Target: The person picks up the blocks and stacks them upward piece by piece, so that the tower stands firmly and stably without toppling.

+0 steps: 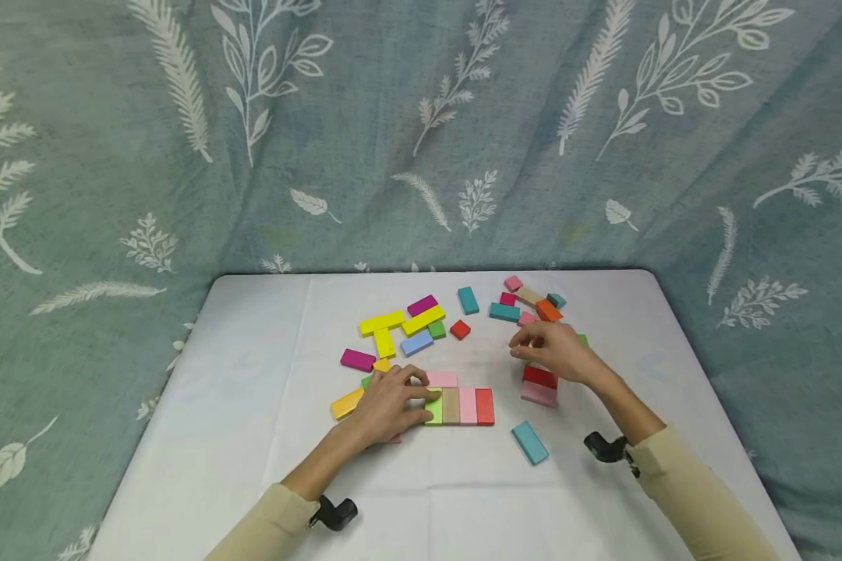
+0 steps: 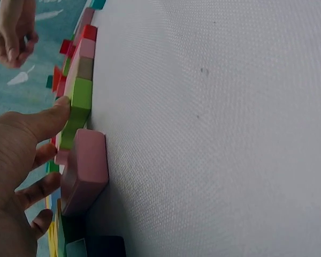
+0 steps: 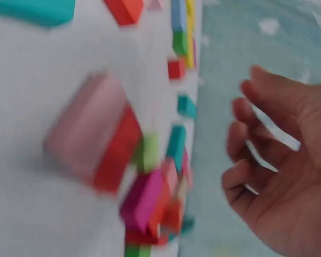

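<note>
My left hand [image 1: 387,407] lies at the left end of a row of flat blocks, its fingertips touching the lime green block [image 1: 433,413]. A tan block [image 1: 451,406], a pink block [image 1: 467,406] and a red block [image 1: 485,406] continue this row rightward. In the left wrist view, a fingertip meets the lime block [image 2: 82,96], and a pink block [image 2: 91,155] stands just beneath the hand. My right hand [image 1: 556,349] hovers over the right-hand blocks, fingers loosely curled with nothing between them. Below it sit a red block [image 1: 540,377] and a pink block [image 1: 539,394] side by side.
Yellow blocks [image 1: 382,322], a purple block [image 1: 358,359] and a blue block [image 1: 417,343] lie behind the left hand. A teal block [image 1: 529,442] rests at front right. More blocks, including an orange one [image 1: 549,310], cluster at back right on the white table [image 1: 252,389].
</note>
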Available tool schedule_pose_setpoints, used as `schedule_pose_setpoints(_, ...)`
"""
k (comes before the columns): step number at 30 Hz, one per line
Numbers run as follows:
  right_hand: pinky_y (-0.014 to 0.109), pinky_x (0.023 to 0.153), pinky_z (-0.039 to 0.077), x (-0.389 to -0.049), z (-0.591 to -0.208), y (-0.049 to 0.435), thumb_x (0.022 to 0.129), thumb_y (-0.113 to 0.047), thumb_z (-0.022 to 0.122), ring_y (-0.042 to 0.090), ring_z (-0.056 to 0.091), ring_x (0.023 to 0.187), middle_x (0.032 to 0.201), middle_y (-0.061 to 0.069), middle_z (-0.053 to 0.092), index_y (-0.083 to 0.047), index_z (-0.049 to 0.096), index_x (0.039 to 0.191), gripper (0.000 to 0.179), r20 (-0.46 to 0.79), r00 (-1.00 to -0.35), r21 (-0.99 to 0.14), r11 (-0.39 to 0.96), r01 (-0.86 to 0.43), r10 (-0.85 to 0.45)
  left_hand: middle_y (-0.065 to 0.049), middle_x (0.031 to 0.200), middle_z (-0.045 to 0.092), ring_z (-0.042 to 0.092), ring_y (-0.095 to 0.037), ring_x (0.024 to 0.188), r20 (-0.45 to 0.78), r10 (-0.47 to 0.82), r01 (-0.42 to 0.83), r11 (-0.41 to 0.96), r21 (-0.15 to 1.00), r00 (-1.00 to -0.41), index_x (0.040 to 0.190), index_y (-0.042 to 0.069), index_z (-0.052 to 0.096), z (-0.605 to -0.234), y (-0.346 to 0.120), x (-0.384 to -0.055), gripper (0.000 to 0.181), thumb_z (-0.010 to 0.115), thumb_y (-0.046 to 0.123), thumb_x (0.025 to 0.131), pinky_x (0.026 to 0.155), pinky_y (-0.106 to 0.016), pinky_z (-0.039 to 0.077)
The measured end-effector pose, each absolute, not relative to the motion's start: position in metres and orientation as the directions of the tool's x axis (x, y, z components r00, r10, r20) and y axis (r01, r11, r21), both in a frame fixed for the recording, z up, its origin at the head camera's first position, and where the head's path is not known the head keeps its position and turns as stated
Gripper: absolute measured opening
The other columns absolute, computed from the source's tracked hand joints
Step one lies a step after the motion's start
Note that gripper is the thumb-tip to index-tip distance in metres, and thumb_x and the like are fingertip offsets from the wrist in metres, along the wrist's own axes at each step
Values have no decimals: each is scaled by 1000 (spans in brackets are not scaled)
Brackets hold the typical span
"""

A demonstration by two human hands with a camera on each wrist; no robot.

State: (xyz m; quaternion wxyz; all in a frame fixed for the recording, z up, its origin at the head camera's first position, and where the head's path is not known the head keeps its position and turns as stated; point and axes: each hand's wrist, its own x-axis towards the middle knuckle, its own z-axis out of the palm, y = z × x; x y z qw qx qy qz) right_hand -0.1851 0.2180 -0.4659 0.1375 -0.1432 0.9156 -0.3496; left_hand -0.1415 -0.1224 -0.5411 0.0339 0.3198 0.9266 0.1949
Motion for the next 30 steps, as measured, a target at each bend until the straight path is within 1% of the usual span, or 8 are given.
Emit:
schedule_pose_setpoints(4,30,69,52,-176,-464,248,92,-25,75,24,57,90,99,3,65,-9,73,114,27,-244,-918,-648,757,-84,-311,8,121,60,51,-14,104,65,608,583,718,381,-791,122,33,75,-542,-123,-138,39,77,47,86,83,-36,33)
schedule_pose_setpoints(7,32,69,51,-172,-471,260,92,-25,75,24,56,92,101,5,63,-8,72,117,31,-294,-915,-634,773,-29,-276,8,121,60,51,-14,104,66,601,578,725,375,-796,122,33,75,-541,-124,-138,39,78,47,86,83,-37,33)
schedule_pose_setpoints(10,31,68,51,-171,-485,264,89,-28,78,23,55,92,100,4,63,-10,72,117,34,-324,-917,-587,810,1,-234,8,121,60,51,-14,105,70,595,575,730,370,-801,121,33,75,-539,-124,-138,38,78,46,85,84,-38,33)
schedule_pose_setpoints(13,32,70,52,-169,-501,264,85,-32,81,22,57,93,101,4,64,-12,73,118,40,-332,-920,-522,853,-6,-209,8,121,60,51,-14,105,74,601,583,727,363,-796,122,33,74,-539,-124,-139,39,78,46,85,83,-38,33)
schedule_pose_setpoints(17,39,79,55,-167,-514,262,84,-30,83,24,58,101,105,6,65,-12,74,118,40,-302,-929,-479,876,-46,-214,8,121,60,50,-13,103,77,608,593,725,350,-790,123,34,73,-540,-124,-139,40,78,45,86,82,-37,32)
schedule_pose_setpoints(20,41,80,55,-167,-516,261,85,-25,82,24,58,99,104,6,65,-11,73,115,34,-281,-933,-489,870,-61,-223,8,121,60,50,-13,102,74,607,592,729,344,-791,124,35,73,-540,-123,-139,40,78,46,86,83,-37,32)
schedule_pose_setpoints(25,34,76,56,-168,-512,260,86,-17,81,23,60,94,100,4,67,-12,68,108,26,-280,-935,-530,847,-40,-219,8,122,60,50,-14,103,69,609,593,732,336,-790,124,35,73,-541,-123,-139,40,77,47,86,85,-39,33)
schedule_pose_setpoints(30,33,76,56,-171,-504,249,89,-17,78,25,60,97,104,6,67,-11,70,107,20,-250,-948,-630,777,5,-196,9,122,60,50,-13,102,72,609,596,734,324,-790,124,35,73,-541,-123,-140,40,77,48,86,85,-40,33)
